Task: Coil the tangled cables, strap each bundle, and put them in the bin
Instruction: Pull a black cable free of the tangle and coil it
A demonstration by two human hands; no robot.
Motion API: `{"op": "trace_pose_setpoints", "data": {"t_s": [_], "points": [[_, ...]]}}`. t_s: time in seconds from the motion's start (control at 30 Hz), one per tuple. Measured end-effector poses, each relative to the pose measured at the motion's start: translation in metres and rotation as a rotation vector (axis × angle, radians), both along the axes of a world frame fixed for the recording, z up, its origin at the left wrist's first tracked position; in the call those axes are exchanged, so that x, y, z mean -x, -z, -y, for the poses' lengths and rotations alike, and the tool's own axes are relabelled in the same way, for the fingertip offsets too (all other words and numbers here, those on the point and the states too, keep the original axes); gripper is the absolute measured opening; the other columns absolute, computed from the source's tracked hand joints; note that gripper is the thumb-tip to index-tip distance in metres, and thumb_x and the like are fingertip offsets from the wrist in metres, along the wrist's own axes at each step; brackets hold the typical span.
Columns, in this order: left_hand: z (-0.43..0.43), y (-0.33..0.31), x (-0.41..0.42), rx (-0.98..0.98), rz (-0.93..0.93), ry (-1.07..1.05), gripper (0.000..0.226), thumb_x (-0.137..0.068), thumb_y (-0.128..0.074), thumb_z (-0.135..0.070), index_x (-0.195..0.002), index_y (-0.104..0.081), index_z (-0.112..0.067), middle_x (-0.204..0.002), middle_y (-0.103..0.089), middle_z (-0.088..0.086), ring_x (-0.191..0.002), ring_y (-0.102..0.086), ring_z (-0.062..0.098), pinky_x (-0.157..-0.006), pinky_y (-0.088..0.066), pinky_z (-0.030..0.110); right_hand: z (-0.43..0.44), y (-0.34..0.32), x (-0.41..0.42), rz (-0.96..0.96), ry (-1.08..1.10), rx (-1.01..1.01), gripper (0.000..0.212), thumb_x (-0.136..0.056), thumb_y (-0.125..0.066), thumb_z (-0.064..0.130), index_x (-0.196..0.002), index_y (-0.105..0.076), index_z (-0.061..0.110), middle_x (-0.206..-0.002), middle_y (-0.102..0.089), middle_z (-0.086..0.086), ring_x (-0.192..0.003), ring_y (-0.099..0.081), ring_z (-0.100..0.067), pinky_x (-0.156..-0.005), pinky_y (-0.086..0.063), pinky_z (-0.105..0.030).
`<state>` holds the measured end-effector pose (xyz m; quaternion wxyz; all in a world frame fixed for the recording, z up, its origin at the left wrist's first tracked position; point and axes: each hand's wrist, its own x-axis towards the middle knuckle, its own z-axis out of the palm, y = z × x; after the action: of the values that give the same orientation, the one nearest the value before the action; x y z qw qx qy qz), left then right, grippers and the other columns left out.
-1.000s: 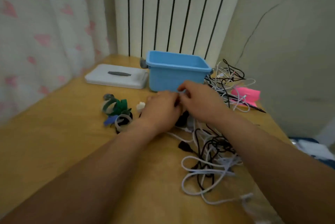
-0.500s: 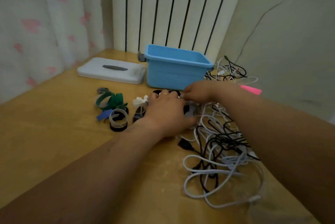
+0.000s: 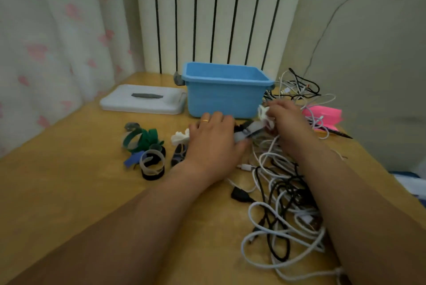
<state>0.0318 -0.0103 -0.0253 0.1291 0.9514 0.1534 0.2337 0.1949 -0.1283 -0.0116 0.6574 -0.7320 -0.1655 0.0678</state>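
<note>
— Hands: busy with what?
— Left hand point(image 3: 214, 144) palm down just in front of the bin point(image 3: 224, 100), thumb and fingers closed on a pale strap point(image 3: 249, 132). Right hand point(image 3: 288, 121) close beside it, fingertips pinched on a small white bundle point(image 3: 265, 115). Blurred there, so only fairly sure of either grip.
— Which step, then?
— Strapping, by the look of it: strap reaching from the left thumb toward the bundle. Early in the task, judging by the cable left loose. Nothing seen inside the bin, though its floor is hidden behind the near wall.
— Next move?
— Wrap the strap round the bundle, press it closed, then lift over the near rim and drop in. Calls for a firm pinch on the coil meanwhile, to stop any springing open.
— Round about?
— Wooden table point(image 3: 69, 192) under everything. Big tangle point(image 3: 283, 211) of white and black cable right of centre, running under the right forearm. Second tangle point(image 3: 297, 86) behind the bin's right corner. White lid point(image 3: 143, 100) flat, left of the bin. Spare straps point(image 3: 144, 148) heaped left of the left hand. Pink packet point(image 3: 322, 113) far right, dark pen point(image 3: 341, 134) just beside it.
— In the way?
— Mostly the big tangle: loops against the right wrist, likely to drag along on the lift. Bin near, path short.
</note>
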Motion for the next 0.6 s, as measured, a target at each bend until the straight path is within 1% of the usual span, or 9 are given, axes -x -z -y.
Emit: {"op": "trace_pose_setpoints", "data": {"t_s": [0.07, 0.13, 0.17, 0.23, 0.3, 0.37, 0.43, 0.5, 0.6], "points": [[-0.005, -0.003, -0.002, 0.148, 0.159, -0.028, 0.031, -0.103, -0.054, -0.052, -0.116, -0.057, -0.024, -0.117, -0.059, -0.001, -0.113, -0.054, 0.024, -0.1, -0.046, 0.048, 0.003, -0.001, -0.001, -0.086, 0.013, -0.229, 0.017, -0.09, -0.054, 0.005, -0.095, -0.06, 0.019, -0.112, -0.07, -0.019, -0.088, -0.075, -0.033, -0.069, -0.059, -0.041], [-0.008, -0.009, -0.003, 0.367, 0.302, -0.039, 0.029, -0.105, -0.054, -0.051, -0.114, -0.057, -0.023, -0.109, -0.062, -0.003, -0.103, -0.059, 0.02, -0.09, -0.055, 0.046, 0.003, -0.001, 0.002, -0.1, -0.035, -0.297, 0.025, -0.092, -0.052, -0.004, -0.106, -0.057, 0.016, -0.119, -0.07, -0.021, -0.087, -0.079, -0.031, -0.063, -0.057, -0.035], [-0.008, -0.012, -0.002, 0.455, 0.342, -0.038, 0.029, -0.106, -0.054, -0.05, -0.115, -0.056, -0.023, -0.108, -0.062, -0.006, -0.101, -0.062, 0.017, -0.086, -0.057, 0.043, 0.001, -0.003, 0.005, -0.088, -0.064, -0.299, 0.03, -0.094, -0.054, -0.005, -0.117, -0.056, 0.013, -0.122, -0.07, -0.019, -0.091, -0.079, -0.029, -0.066, -0.059, -0.034], [-0.005, -0.015, 0.001, 0.539, 0.376, -0.014, 0.027, -0.107, -0.054, -0.049, -0.12, -0.052, -0.024, -0.109, -0.062, -0.012, -0.101, -0.064, 0.01, -0.084, -0.06, 0.04, -0.004, -0.01, 0.017, -0.048, -0.161, -0.286, 0.038, -0.098, -0.058, -0.001, -0.134, -0.053, 0.011, -0.125, -0.072, -0.014, -0.101, -0.079, -0.027, -0.082, -0.062, -0.037], [-0.003, -0.014, 0.0, 0.569, 0.364, 0.039, 0.026, -0.107, -0.055, -0.048, -0.121, -0.05, -0.027, -0.111, -0.063, -0.012, -0.1, -0.065, 0.006, -0.086, -0.061, 0.042, -0.009, -0.018, 0.036, -0.092, -0.35, -0.286, 0.032, -0.106, -0.054, 0.012, -0.137, -0.057, 0.015, -0.127, -0.074, -0.01, -0.112, -0.075, -0.026, -0.094, -0.06, -0.042], [0.0, -0.011, -0.003, 0.56, 0.326, 0.077, 0.025, -0.108, -0.054, -0.048, -0.121, -0.049, -0.027, -0.115, -0.063, -0.008, -0.101, -0.065, 0.009, -0.087, -0.061, 0.046, -0.014, -0.023, 0.056, -0.223, -0.564, -0.311, 0.035, -0.11, -0.049, 0.026, -0.143, -0.056, 0.016, -0.135, -0.071, -0.011, -0.124, -0.069, -0.027, -0.097, -0.058, -0.043], [-0.001, -0.007, -0.006, 0.462, 0.314, 0.086, 0.023, -0.109, -0.049, -0.045, -0.121, -0.049, -0.026, -0.116, -0.059, -0.004, -0.104, -0.062, 0.016, -0.09, -0.058, 0.049, -0.02, -0.015, 0.062, -0.218, -0.62, -0.224, 0.046, -0.104, -0.06, 0.037, -0.146, -0.053, 0.022, -0.138, -0.07, -0.007, -0.129, -0.066, -0.028, -0.107, -0.053, -0.052], [0.002, -0.007, -0.005, 0.339, 0.248, 0.107, 0.023, -0.109, -0.045, -0.044, -0.123, -0.05, -0.026, -0.115, -0.056, -0.004, -0.106, -0.058, 0.018, -0.095, -0.053, 0.052, -0.024, -0.008, 0.06, -0.127, -0.505, -0.156, 0.048, -0.097, -0.07, 0.038, -0.141, -0.057, 0.025, -0.131, -0.074, -0.002, -0.124, -0.069, -0.024, -0.109, -0.051, -0.057], [0.005, -0.01, -0.003, 0.193, 0.104, 0.13, 0.045, -0.105, -0.045, -0.051, -0.147, -0.044, -0.033, -0.13, -0.057, -0.006, -0.122, -0.052, 0.017, -0.111, -0.042, 0.054, -0.019, -0.013, 0.054, -0.088, -0.307, -0.198, 0.033, -0.102, -0.066, 0.019, -0.134, -0.064, 0.02, -0.123, -0.077, -0.003, -0.118, -0.072, -0.024, -0.104, -0.057, -0.049]]}}
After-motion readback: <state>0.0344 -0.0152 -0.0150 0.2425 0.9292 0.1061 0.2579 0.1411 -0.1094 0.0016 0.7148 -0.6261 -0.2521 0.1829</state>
